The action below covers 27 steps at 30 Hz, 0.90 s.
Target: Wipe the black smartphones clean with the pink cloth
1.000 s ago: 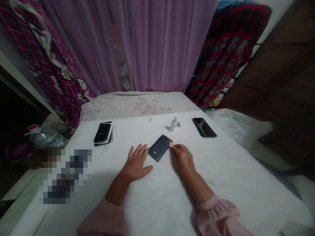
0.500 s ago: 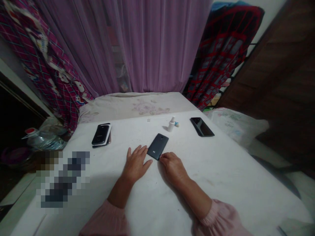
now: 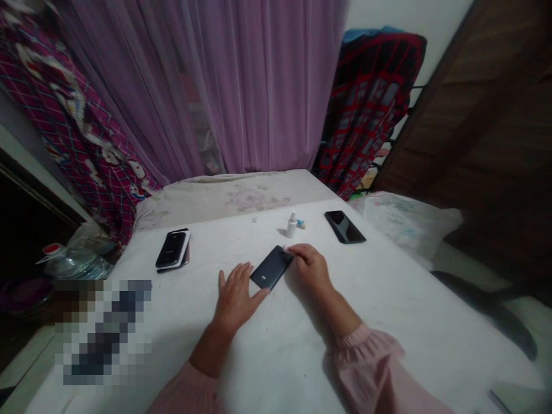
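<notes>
A dark smartphone (image 3: pixel 271 269) lies back side up on the white tabletop, its camera end partly covered by my right hand. My left hand (image 3: pixel 236 296) steadies it by the edges, fingertips at its left side and thumb at its lower corner. Over the phone's far right corner, my right hand (image 3: pixel 311 265) is closed in a pinch. A small whitish bit shows at those fingertips, too small to name. Just beyond the phone stands a small white spray bottle (image 3: pixel 291 226), with a little blue-and-white item (image 3: pixel 301 224) beside it.
Several stacked phones (image 3: pixel 173 250) lie at the left, and another black phone (image 3: pixel 345 226) at the right. A small flat piece (image 3: pixel 254 220) rests near the back. Past the table are a purple curtain (image 3: pixel 259 86), a plastic bag (image 3: pixel 401 224) and a large bottle (image 3: pixel 75 261).
My right hand has moved from the phone's lower right corner up to its far right corner. My left thumb now touches the phone's lower corner. The phone has turned slightly clockwise.
</notes>
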Tool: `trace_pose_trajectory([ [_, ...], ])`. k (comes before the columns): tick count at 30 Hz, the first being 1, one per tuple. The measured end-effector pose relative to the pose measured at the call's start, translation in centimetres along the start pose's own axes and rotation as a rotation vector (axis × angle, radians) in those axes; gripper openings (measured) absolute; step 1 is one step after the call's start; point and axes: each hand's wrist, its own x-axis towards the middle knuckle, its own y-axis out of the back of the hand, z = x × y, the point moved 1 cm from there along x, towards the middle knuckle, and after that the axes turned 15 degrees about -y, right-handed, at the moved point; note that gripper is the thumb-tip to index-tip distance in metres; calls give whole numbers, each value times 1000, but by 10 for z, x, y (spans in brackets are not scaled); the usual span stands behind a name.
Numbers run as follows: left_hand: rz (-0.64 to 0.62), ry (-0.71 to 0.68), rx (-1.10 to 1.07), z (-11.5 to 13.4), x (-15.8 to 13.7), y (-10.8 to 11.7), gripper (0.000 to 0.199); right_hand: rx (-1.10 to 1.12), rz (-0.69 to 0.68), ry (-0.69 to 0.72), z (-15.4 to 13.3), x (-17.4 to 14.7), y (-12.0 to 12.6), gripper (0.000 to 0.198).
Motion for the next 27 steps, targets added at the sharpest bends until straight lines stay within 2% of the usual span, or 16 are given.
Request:
trace_pose_trajectory([
  [2, 35, 19, 2, 8, 5, -2, 58, -29, 58, -62, 12, 8, 2, 32],
  [6, 71, 12, 15, 17, 12, -5, 61, -56, 66, -88, 26, 6, 0, 29],
  [11, 68, -36, 2, -1, 7, -11, 55, -102, 99, -54, 26, 0, 0, 30],
  [16, 22, -130, 6, -27, -4, -22, 59, -295, -58, 78, 12, -10, -7, 35],
  [20, 29, -137, 51, -33, -7, -26, 65, -409, -146, 152, -5, -21, -17, 37],
  [27, 41, -153, 56, -32, -7, -25, 59, -315, -256, 310, -24, -36, -37, 33],
])
